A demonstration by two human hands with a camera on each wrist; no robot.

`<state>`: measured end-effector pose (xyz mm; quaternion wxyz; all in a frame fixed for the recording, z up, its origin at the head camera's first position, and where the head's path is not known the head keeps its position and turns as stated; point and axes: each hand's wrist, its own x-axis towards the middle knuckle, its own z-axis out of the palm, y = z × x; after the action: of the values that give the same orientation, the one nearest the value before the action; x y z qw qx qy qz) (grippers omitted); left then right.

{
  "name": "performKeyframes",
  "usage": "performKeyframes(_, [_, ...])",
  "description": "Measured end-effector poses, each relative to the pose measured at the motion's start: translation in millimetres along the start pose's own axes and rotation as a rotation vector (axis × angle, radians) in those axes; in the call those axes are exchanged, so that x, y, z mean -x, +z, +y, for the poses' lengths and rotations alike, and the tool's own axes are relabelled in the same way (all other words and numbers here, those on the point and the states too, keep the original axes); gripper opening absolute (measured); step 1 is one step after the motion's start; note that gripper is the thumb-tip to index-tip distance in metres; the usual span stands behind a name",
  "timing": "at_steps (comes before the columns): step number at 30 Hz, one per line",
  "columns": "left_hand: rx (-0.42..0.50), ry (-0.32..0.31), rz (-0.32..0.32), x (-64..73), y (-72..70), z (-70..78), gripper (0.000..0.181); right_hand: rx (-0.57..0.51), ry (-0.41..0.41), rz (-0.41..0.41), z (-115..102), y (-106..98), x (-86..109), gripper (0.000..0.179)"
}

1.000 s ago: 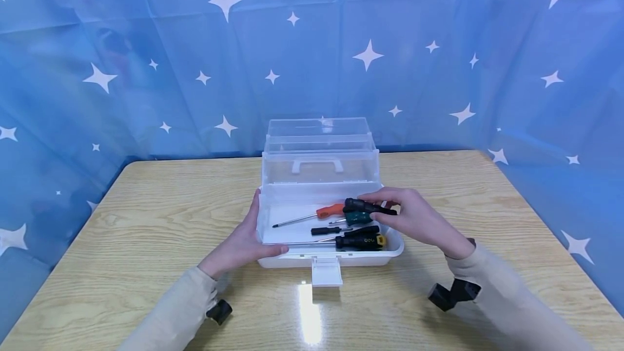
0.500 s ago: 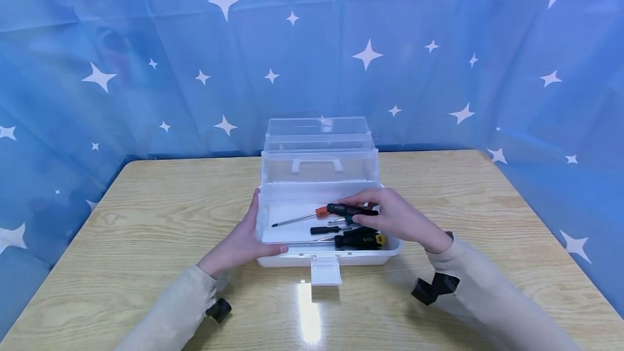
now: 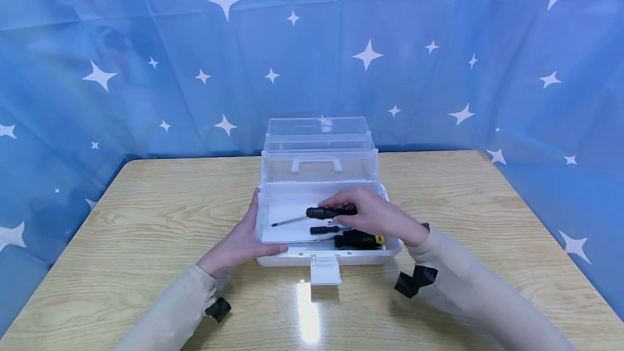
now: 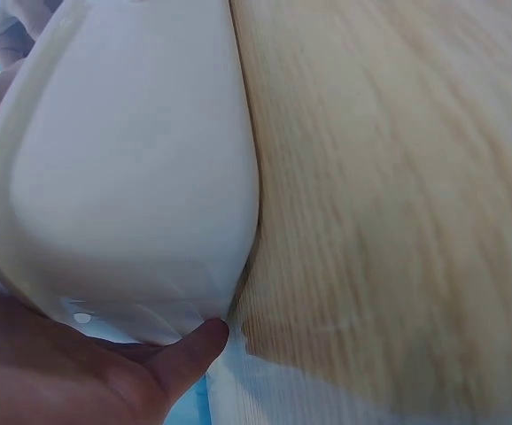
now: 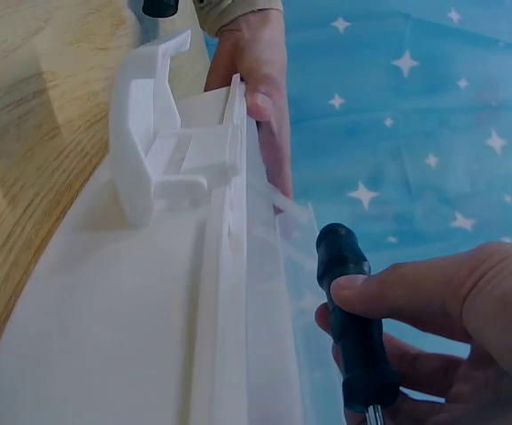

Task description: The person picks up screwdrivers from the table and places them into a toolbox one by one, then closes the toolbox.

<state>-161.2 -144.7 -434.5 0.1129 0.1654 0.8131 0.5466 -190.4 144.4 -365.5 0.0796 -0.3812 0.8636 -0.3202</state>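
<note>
An open white plastic toolbox stands on the table, its clear lid raised at the back. My left hand grips its left end, thumb on the front rim; the left wrist view shows a fingertip against the end wall. Over the inside, my right hand pinches the black handle of a screwdriver, whose metal shank points back under the hand in the right wrist view. Below lie a slim black screwdriver and a black-and-yellow screwdriver. A bare shank shows at left, its handle hidden.
A white latch hangs open from the box front. The clear lid rises behind, with a carrying handle on it. The wood-grain table extends around the box, and a blue star-patterned cloth hangs beyond its far edge.
My right hand has moved left over the toolbox with the black screwdriver, now covering the orange handle and the green one. My left hand has stayed at the box's left end.
</note>
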Motion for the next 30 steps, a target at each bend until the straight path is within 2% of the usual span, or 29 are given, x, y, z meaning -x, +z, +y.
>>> performKeyframes(11, [-0.004,-0.005,0.01,-1.5,1.0,-1.9,0.126,0.01,0.007,-0.084,-14,4,-23.5,0.033])
performKeyframes(21, [-0.004,0.002,0.011,-1.7,1.3,-0.3,0.125,0.056,-0.059,-0.163,-21,13,-39.0,0.031])
performKeyframes(27, [-0.039,-0.039,0.014,0.5,0.8,-0.5,0.128,0.105,-0.088,-0.158,-21,22,-43.0,0.031])
performKeyframes(30, [-0.05,-0.057,0.016,0.6,0.8,-1.9,0.128,0.08,-0.078,-0.169,-21,23,-43.8,0.029])
